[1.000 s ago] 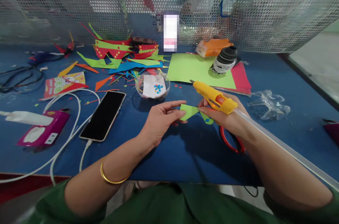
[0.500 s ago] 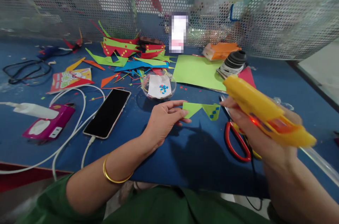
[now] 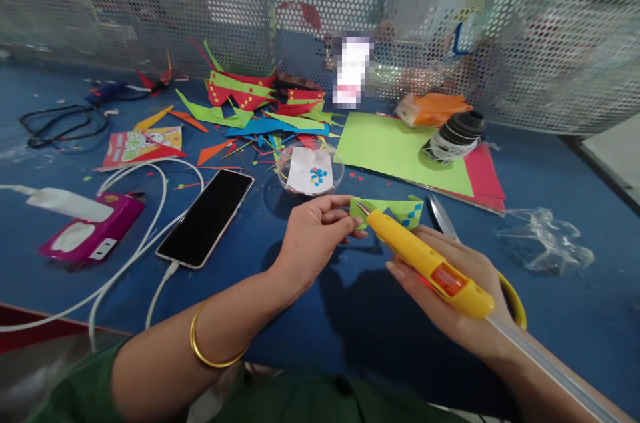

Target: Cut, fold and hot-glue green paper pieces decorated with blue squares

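Between the thumb and fingers of my left hand (image 3: 320, 236) is the left end of a green paper mask (image 3: 415, 211), which has blue squares on its right part. My right hand (image 3: 450, 283) is wrapped round a yellow glue gun (image 3: 420, 256); its metal tip lies over the left part of the mask, and whether it touches the paper I cannot tell. Scissors (image 3: 443, 217) lie partly hidden under my right hand. Just beyond the mask, a clear round dish (image 3: 340, 173) holds a white paper (image 3: 300, 169) with small blue squares on it.
A black phone (image 3: 205, 219) with a white cable and a purple power socket (image 3: 93, 229) lie left. Paper masks (image 3: 240, 91) and scraps are behind. Green sheets (image 3: 390, 143), a black roll (image 3: 460, 133) and clear plastic (image 3: 547, 241) are right. Metal mesh (image 3: 320, 3) stands behind.
My right hand has brought the glue gun leftward and turned its tip over the left part of the mask. The right fingers have left the mask's right end. The camera view has shifted slightly.
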The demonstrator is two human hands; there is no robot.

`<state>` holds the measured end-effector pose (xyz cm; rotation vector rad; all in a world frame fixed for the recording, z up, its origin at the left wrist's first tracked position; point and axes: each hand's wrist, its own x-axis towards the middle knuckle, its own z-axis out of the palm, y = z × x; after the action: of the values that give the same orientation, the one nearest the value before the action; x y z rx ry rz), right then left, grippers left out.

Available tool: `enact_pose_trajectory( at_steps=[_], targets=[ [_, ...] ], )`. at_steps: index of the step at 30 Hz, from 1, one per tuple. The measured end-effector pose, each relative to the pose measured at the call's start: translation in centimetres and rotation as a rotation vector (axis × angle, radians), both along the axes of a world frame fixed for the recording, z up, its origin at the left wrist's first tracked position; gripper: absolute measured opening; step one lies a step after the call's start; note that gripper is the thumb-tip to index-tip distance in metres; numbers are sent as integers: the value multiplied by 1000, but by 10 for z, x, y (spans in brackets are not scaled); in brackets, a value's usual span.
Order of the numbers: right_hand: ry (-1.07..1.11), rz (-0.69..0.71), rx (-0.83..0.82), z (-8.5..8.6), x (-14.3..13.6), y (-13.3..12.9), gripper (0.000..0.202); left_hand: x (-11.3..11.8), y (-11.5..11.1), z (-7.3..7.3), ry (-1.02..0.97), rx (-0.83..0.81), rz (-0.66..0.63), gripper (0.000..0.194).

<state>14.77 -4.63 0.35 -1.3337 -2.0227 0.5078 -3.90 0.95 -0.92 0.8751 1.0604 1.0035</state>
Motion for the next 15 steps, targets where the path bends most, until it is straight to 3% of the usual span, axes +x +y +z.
enact_pose_trajectory(
  at_steps=[15],
  targets=[
    [-1, -5, 12, -2, -2, 1, 22, 1, -3, 4, 100, 54, 19, 34]
  ],
)
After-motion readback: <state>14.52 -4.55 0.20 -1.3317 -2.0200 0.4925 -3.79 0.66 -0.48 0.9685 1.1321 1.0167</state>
